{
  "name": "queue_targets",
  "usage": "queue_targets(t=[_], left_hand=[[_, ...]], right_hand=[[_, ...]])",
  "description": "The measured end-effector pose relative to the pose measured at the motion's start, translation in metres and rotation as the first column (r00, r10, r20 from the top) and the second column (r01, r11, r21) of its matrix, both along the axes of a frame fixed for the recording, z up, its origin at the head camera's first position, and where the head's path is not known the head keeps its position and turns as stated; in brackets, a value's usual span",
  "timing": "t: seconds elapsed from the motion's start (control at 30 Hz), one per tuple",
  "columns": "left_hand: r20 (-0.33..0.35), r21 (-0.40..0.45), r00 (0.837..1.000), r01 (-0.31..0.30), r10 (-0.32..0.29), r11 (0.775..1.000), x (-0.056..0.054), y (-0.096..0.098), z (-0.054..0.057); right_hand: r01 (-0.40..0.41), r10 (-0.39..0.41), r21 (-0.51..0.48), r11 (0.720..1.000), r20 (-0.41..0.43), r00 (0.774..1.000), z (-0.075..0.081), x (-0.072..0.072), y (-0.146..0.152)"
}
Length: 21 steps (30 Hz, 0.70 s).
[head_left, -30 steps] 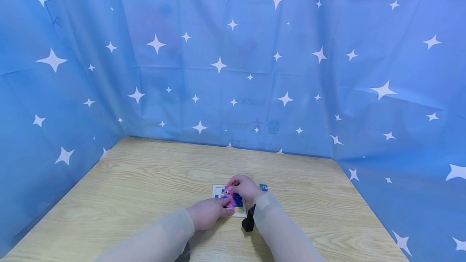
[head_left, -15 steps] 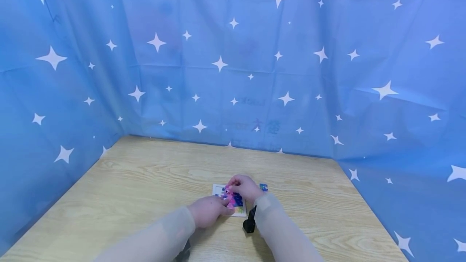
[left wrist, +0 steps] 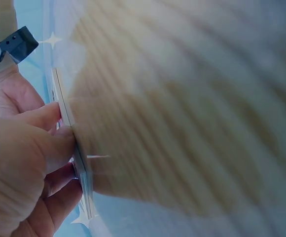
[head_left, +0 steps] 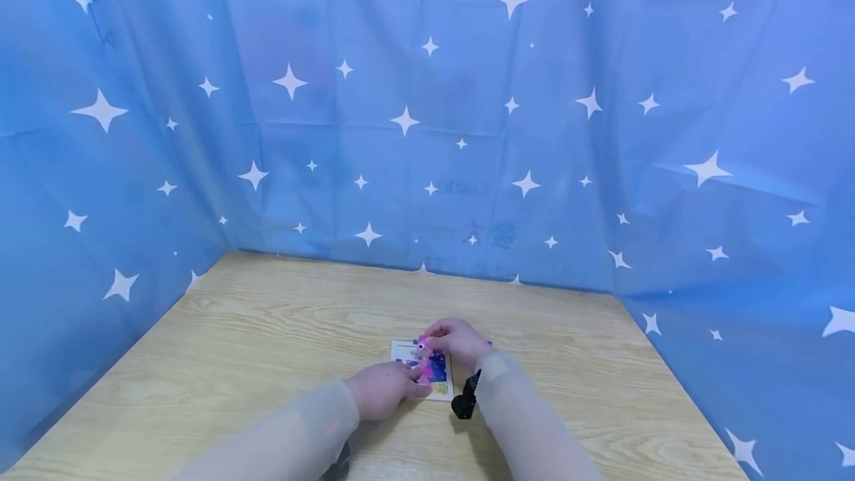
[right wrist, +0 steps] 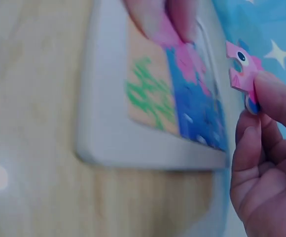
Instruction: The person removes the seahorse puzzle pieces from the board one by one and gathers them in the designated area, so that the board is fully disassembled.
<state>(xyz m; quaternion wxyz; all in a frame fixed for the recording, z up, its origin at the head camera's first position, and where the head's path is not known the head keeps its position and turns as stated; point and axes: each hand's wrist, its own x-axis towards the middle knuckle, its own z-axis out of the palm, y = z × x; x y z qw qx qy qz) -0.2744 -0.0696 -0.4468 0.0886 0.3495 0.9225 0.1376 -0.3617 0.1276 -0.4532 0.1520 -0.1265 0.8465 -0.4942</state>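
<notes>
A jigsaw puzzle with a white frame (right wrist: pixel 108 106) lies on the table, showing green weed on sand, dark blue water and a pink figure. My right hand (head_left: pixel 462 341) pinches a pink puzzle piece with an eye (right wrist: pixel 241 74) between thumb and fingers. That piece is raised above the far part of the puzzle. From the near left, my left hand (head_left: pixel 382 390) reaches over the frame. Its thumb and fingertips are bent onto another pink piece (head_left: pixel 425 375), pinching it close over the picture; its fingers hide part of the puzzle.
The wooden table (head_left: pixel 287 332) reaches back to a blue curtain (head_left: pixel 401 169) with white stars, which also hangs along both sides. A black wrist camera (head_left: pixel 464 401) sits under my right wrist. A small blue piece (head_left: pixel 490 343) shows just beyond my right hand, mostly hidden by it.
My right hand has shifted slightly right and up, bringing the pink eye piece up with it; its wrist now covers most of the loose blue piece. My left hand stays in place.
</notes>
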Motion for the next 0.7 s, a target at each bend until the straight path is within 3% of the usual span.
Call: queue_targets(t=[0.23,0.5,0.7], left_hand=[[-0.054,-0.059,0.998,0.026,-0.029,0.998,0.0,-0.001,-0.004],[0.051,-0.005,0.996,-0.073,0.073,0.997,0.002,0.002,-0.002],[0.024,-0.017,0.998,-0.066,0.066,0.998,0.003,0.002,-0.001]], right_hand=[[0.049,-0.048,-0.037,0.998,0.027,0.998,0.007,-0.007,0.026],[0.138,-0.138,0.002,0.99,0.042,0.99,0.012,-0.011,0.068],[0.16,-0.16,0.011,0.987,0.038,0.986,0.012,-0.012,0.099]])
